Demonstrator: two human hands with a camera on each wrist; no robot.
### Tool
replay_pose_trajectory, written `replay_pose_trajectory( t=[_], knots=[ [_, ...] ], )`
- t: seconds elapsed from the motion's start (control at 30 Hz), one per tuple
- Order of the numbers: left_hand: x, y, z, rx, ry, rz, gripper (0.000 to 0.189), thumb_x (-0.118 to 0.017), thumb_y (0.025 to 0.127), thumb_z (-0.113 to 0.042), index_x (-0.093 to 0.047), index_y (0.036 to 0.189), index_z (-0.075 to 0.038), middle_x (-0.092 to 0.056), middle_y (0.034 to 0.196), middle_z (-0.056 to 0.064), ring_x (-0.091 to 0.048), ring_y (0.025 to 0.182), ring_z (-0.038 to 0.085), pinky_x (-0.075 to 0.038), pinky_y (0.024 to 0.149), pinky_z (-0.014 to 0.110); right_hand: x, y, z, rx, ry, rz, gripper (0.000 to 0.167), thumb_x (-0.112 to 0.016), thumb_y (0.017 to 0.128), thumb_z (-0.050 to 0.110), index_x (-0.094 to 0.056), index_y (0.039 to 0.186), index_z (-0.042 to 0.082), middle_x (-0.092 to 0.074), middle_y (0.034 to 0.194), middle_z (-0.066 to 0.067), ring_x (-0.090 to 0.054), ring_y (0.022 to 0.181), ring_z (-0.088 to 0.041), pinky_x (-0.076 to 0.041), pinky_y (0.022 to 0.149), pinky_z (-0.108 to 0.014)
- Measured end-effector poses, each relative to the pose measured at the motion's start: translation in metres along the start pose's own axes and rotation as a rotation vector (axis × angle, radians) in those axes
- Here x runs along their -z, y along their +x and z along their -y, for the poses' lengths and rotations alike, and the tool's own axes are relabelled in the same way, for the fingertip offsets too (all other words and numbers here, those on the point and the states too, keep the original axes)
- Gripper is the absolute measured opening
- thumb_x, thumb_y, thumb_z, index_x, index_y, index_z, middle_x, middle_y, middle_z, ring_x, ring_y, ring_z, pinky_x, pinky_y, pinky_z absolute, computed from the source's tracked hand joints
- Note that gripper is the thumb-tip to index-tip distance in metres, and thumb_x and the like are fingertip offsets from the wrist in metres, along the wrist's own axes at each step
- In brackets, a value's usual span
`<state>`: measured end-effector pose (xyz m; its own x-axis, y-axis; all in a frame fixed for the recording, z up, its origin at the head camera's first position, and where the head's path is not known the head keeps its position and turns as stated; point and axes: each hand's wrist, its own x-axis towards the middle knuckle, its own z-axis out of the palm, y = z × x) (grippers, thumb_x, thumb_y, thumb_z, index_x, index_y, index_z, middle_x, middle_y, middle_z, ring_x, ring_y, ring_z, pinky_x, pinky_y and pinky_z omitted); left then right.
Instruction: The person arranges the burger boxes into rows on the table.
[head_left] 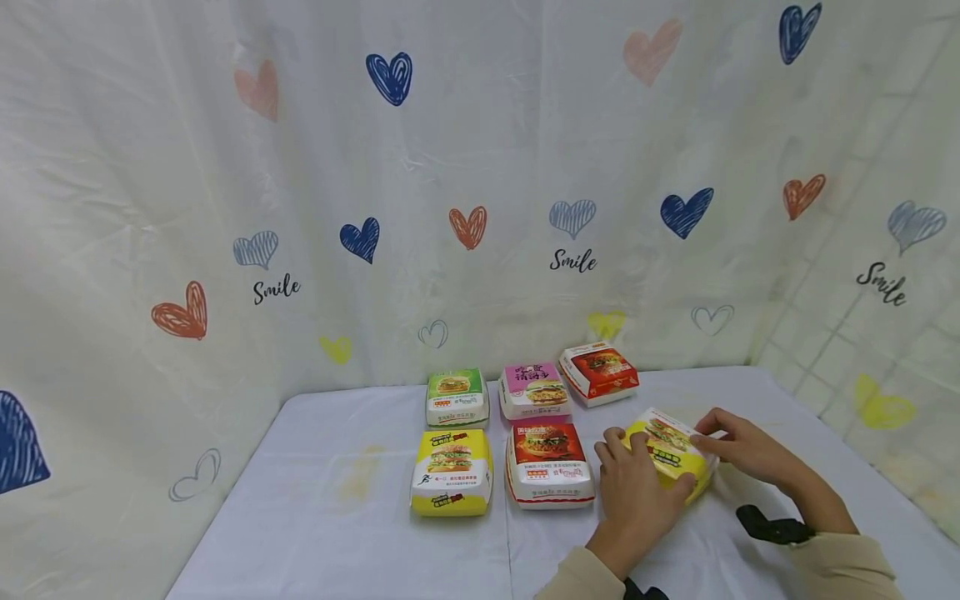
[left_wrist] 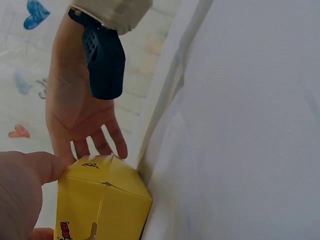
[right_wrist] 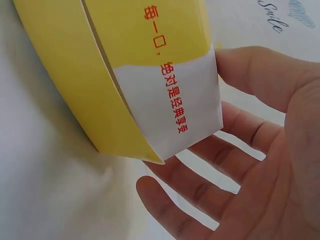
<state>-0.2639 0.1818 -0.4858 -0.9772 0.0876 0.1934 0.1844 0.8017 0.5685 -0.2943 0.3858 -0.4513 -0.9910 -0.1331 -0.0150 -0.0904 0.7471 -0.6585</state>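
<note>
A yellow and white burger box (head_left: 672, 450) is tilted between both hands at the right of the table. My left hand (head_left: 637, 492) grips its left end, the thumb along the near side and the fingers over the far side. At the opposite end, my right hand (head_left: 746, 450) pinches a corner. In the right wrist view, the thumb of the right hand (right_wrist: 260, 180) lies against the edge of the box (right_wrist: 170, 100), with the fingers behind and below it. The left wrist view shows the box's yellow end (left_wrist: 122, 210) with folded flaps.
To the left stand a red burger box (head_left: 550, 467) and another yellow one (head_left: 452, 475). Behind them sit a green box (head_left: 457, 400), a pink box (head_left: 535, 392) and a red box (head_left: 598, 373) turned at an angle. A heart-printed curtain (head_left: 495, 167) hangs behind the white table (head_left: 322, 517).
</note>
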Motion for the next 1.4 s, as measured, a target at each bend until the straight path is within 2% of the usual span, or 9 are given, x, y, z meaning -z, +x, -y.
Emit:
replay_pose_trajectory(
  t=[0.27, 0.43, 0.6, 0.77, 0.97, 1.17, 1.3, 1.4],
  knots=[
    [0.0009, -0.0001, 0.0017, -0.003, -0.064, 0.046, 0.066, -0.074, 0.082, -0.062, -0.054, 0.137, -0.031, -0.036, 0.144, -0.002, -0.039, 0.123, 0.018, -0.05, 0.095, 0.034, -0.0008, -0.0016, -0.0022, 0.004, 0.015, -0.012, 0.028, -0.056, 0.105, 0.031, -0.06, 0.109, 0.004, -0.065, 0.115, -0.014, -0.057, 0.088, -0.017, -0.054, 0.074, -0.032],
    [0.0, 0.0004, 0.0045, -0.018, -0.129, 0.074, 0.062, -0.072, 0.087, -0.054, -0.052, 0.141, -0.031, -0.03, 0.151, -0.002, -0.037, 0.128, 0.019, -0.05, 0.097, 0.035, 0.0, -0.0028, -0.0032, 0.02, 0.031, 0.0, 0.033, -0.055, 0.106, 0.029, -0.059, 0.12, -0.001, -0.063, 0.122, -0.022, -0.059, 0.091, -0.017, -0.054, 0.074, -0.032],
    [-0.0004, 0.0007, 0.0061, -0.015, -0.171, 0.1, 0.058, -0.069, 0.09, -0.05, -0.05, 0.143, -0.034, -0.025, 0.155, -0.002, -0.036, 0.132, 0.019, -0.052, 0.099, 0.036, 0.0002, -0.0026, -0.0009, 0.023, 0.058, 0.029, 0.048, -0.055, 0.105, 0.028, -0.049, 0.14, -0.004, -0.054, 0.137, -0.033, -0.062, 0.102, -0.026, -0.053, 0.076, -0.035],
    [0.0001, 0.0004, 0.0054, -0.015, -0.18, 0.094, 0.056, -0.067, 0.093, -0.046, -0.049, 0.144, -0.035, -0.025, 0.156, -0.002, -0.036, 0.133, 0.018, -0.052, 0.099, 0.035, -0.0009, -0.0012, -0.0012, 0.043, 0.061, 0.043, 0.054, -0.055, 0.105, 0.026, -0.043, 0.149, -0.002, -0.043, 0.149, -0.037, -0.061, 0.114, -0.04, -0.054, 0.08, -0.039],
    [0.0005, 0.0005, 0.0055, -0.023, -0.177, 0.092, 0.053, -0.064, 0.095, -0.041, -0.049, 0.145, -0.034, -0.027, 0.156, -0.001, -0.037, 0.133, 0.018, -0.052, 0.099, 0.034, -0.0029, -0.0001, -0.0002, 0.047, 0.091, 0.06, 0.058, -0.055, 0.104, 0.022, -0.036, 0.154, -0.001, -0.03, 0.157, -0.036, -0.059, 0.121, -0.049, -0.056, 0.088, -0.052],
    [0.0023, 0.0002, 0.0049, -0.039, -0.164, 0.078, 0.049, -0.063, 0.098, -0.036, -0.05, 0.145, -0.031, -0.033, 0.152, 0.001, -0.038, 0.132, 0.018, -0.051, 0.099, 0.036, -0.0047, 0.0017, -0.0014, 0.047, 0.099, 0.079, 0.062, -0.054, 0.104, 0.019, -0.029, 0.159, 0.002, -0.021, 0.161, -0.037, -0.042, 0.132, -0.064, -0.051, 0.093, -0.065],
    [0.0039, 0.0003, 0.006, -0.05, -0.149, 0.065, 0.046, -0.062, 0.099, -0.035, -0.051, 0.143, -0.03, -0.038, 0.144, 0.001, -0.04, 0.127, 0.017, -0.05, 0.097, 0.035, -0.0072, 0.003, -0.0012, 0.055, 0.109, 0.093, 0.061, -0.051, 0.104, 0.014, -0.028, 0.159, 0.002, -0.019, 0.162, -0.036, -0.037, 0.134, -0.066, -0.048, 0.096, -0.067],
    [0.0049, 0.001, 0.0073, -0.065, -0.144, 0.059, 0.042, -0.061, 0.1, -0.034, -0.053, 0.141, -0.028, -0.04, 0.138, 0.0, -0.041, 0.122, 0.016, -0.05, 0.097, 0.032, -0.008, 0.0016, 0.0003, 0.061, 0.117, 0.098, 0.06, -0.05, 0.104, 0.013, -0.028, 0.158, 0.0, -0.02, 0.161, -0.036, -0.04, 0.133, -0.062, -0.049, 0.095, -0.061]
  ],
)
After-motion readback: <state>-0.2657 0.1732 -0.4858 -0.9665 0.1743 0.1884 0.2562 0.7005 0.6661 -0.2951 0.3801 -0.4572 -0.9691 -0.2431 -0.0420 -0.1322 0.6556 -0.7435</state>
